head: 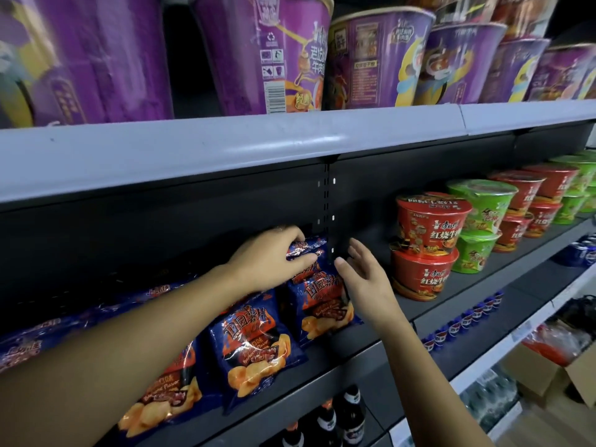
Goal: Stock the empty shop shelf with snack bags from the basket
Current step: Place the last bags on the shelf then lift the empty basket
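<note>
Left hand [271, 259] pinching a glossy dark-blue crisp bag [317, 285] on the dark shelf [387, 350].
Right hand [361, 272] spread beside it — light, crinkly, probably slippery; grip the top seam.

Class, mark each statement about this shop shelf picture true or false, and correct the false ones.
1. The left hand grips the top of a dark blue crisp bag. True.
2. The right hand holds a red noodle bowl. False: it is open beside the bag, holding nothing.
3. Tall purple noodle cups stand on the shelf above. True.
4. The stacked red noodle bowls sit left of the crisp bags. False: they sit to the right.
</note>
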The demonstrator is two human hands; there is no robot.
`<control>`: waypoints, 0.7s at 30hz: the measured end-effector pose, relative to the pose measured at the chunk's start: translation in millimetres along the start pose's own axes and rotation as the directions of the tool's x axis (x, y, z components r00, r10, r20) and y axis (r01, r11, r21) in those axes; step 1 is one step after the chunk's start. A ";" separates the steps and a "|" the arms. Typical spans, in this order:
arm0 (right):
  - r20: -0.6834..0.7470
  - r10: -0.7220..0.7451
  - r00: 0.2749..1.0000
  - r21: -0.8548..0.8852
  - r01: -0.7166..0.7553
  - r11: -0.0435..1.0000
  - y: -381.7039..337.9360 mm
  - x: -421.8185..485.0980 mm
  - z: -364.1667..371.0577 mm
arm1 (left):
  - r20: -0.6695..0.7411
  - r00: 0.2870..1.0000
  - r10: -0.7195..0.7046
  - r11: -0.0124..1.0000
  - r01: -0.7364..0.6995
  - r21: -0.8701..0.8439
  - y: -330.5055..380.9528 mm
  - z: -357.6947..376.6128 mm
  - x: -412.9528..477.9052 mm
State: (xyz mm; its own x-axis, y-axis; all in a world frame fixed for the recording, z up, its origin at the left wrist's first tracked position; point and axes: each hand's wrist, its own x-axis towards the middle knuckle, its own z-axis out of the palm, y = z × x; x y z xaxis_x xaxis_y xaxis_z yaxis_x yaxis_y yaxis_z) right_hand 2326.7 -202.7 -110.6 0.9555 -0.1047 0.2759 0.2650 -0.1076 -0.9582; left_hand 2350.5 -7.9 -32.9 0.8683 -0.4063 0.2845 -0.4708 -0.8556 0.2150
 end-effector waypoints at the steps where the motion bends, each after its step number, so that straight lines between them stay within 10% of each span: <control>1: -0.020 -0.004 1.000 -0.002 0.004 1.000 -2.1 -0.8 0.7 | -0.028 1.000 0.006 1.000 -0.006 -0.009 2.1 -1.2 -6.9; 21: -0.099 0.131 0.986 0.210 -0.108 0.972 -32.4 -161.1 79.6 | -0.067 0.983 -0.172 0.864 0.118 -0.489 -4.4 -2.9 -250.9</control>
State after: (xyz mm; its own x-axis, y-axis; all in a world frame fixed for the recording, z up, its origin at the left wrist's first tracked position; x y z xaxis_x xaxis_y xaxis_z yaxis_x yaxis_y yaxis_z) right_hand 2174.5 -103.6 -130.0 0.9643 -0.2156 0.1537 0.1813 0.1148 -0.9767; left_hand 2134.3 98.8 -102.5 0.9240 -0.2308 0.3048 -0.3806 -0.6307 0.6763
